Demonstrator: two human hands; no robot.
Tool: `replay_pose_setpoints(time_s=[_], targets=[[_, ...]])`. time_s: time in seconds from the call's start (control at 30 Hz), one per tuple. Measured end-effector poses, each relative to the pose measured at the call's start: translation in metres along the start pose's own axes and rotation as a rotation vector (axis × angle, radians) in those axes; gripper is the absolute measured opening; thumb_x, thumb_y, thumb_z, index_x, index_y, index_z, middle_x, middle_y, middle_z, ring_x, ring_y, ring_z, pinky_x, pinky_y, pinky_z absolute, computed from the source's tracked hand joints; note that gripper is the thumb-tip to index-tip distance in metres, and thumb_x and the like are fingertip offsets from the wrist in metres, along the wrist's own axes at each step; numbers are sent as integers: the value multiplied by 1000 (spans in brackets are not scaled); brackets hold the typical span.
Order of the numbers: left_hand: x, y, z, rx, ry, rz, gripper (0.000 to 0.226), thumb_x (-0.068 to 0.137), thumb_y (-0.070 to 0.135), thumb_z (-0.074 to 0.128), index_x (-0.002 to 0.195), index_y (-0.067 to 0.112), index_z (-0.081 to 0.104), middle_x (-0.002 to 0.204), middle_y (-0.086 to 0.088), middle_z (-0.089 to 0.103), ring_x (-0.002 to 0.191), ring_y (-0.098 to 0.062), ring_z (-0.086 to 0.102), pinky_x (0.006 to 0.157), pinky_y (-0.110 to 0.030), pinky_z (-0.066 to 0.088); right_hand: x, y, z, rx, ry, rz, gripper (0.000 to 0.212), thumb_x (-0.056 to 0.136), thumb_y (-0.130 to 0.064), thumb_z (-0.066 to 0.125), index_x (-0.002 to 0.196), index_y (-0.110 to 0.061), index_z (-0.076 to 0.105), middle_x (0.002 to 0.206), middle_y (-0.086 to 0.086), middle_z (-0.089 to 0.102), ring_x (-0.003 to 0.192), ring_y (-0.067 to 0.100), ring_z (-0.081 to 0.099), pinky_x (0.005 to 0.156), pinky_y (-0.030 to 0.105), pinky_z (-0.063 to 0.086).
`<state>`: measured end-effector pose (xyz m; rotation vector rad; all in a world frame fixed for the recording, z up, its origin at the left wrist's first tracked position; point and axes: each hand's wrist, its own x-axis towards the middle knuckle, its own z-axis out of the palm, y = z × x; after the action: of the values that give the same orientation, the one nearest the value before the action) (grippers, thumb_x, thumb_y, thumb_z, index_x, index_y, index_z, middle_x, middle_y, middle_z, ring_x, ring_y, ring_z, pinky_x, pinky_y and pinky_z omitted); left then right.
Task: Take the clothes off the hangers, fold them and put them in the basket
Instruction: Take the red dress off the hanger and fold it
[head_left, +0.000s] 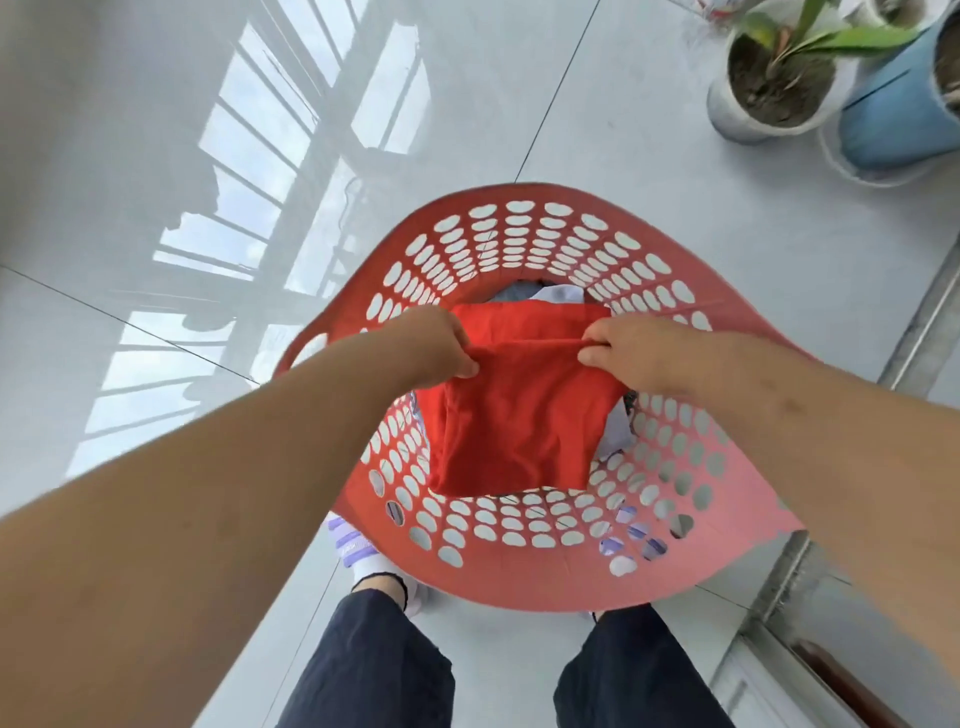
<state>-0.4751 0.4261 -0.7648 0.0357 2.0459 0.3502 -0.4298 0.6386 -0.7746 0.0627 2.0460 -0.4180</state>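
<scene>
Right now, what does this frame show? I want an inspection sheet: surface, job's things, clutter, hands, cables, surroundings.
Surface: glossy pale grey tiled floor, mirroring window bars.
Job's things: red perforated plastic laundry basket stands on the floor; folded red cloth garment held over its inside; pale clothes lie beneath. Hangers: nothing seen.
Clutter: nothing seen.
Hands: left hand pinches the garment's top edge at one end, right hand at the other.
Cables: nothing seen.
Surroundings: white pot with a green plant and blue pot at the far right; the person's dark trousers below the basket.
</scene>
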Motion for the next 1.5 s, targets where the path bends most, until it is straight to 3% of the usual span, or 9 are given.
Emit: replay_pose_setpoints(time_s=[0.37,0.5,0.63,0.83,1.07,1.23,1.33,1.43,1.5], targets=[[57,0,10,41,6,-31,41,86,23,73,125,16,64,125,-7,61,110,-25,58,96,-34,49,58,12,16,104,114,81,42,101,-40,45,127,-8,54,129,15,57,109,27,54,86,34,40],[76,-1,14,-90,166,-42,32,88,23,69,120,19,66,125,-4,59,103,-20,56,85,-30,47,69,17,27,397,194,206,76,82,-44,72,142,-13,37,128,4,53,117,25,55,95,35,46],[97,-8,29,-516,287,-168,35,85,27,69,119,20,63,119,-3,64,104,-22,64,92,-36,54,85,19,54,584,253,406,105,61,-55,82,141,-5,37,139,14,52,123,34,55,103,47,46],[106,-22,63,-659,180,-271,68,84,33,72,141,14,41,131,-5,55,114,-24,58,99,-37,50,71,17,104,891,59,471,71,84,-36,73,138,-1,43,138,15,53,121,33,55,104,46,45],[109,-41,76,-720,354,-343,34,89,27,67,121,18,61,116,-3,65,89,-14,59,79,-26,48,56,41,125,662,130,450,55,96,-47,51,131,-5,53,130,16,59,117,34,56,93,37,44],[83,-40,105,-750,231,-373,65,80,58,63,126,13,57,121,-7,64,104,-25,62,93,-40,52,41,42,139,741,-49,439,70,87,-58,58,139,-11,48,134,8,59,121,29,56,103,41,45],[58,-45,132,-630,55,-437,65,85,37,70,138,9,43,131,-8,55,117,-31,56,97,-39,47,38,40,147,625,-144,451,62,88,-41,66,139,-10,47,132,11,60,119,30,57,102,40,46],[42,-56,155,-233,-45,-431,41,90,12,58,128,6,45,120,-13,59,106,-29,60,80,-31,47,41,36,145,325,-216,589,55,94,-35,60,138,-7,41,137,14,53,124,32,53,104,41,44],[38,-58,161,-236,-4,-451,45,89,11,56,132,7,41,115,-12,59,101,-29,61,74,-31,46,45,34,141,307,-98,638,52,93,-23,60,138,-10,37,138,14,49,124,32,52,102,42,46]])
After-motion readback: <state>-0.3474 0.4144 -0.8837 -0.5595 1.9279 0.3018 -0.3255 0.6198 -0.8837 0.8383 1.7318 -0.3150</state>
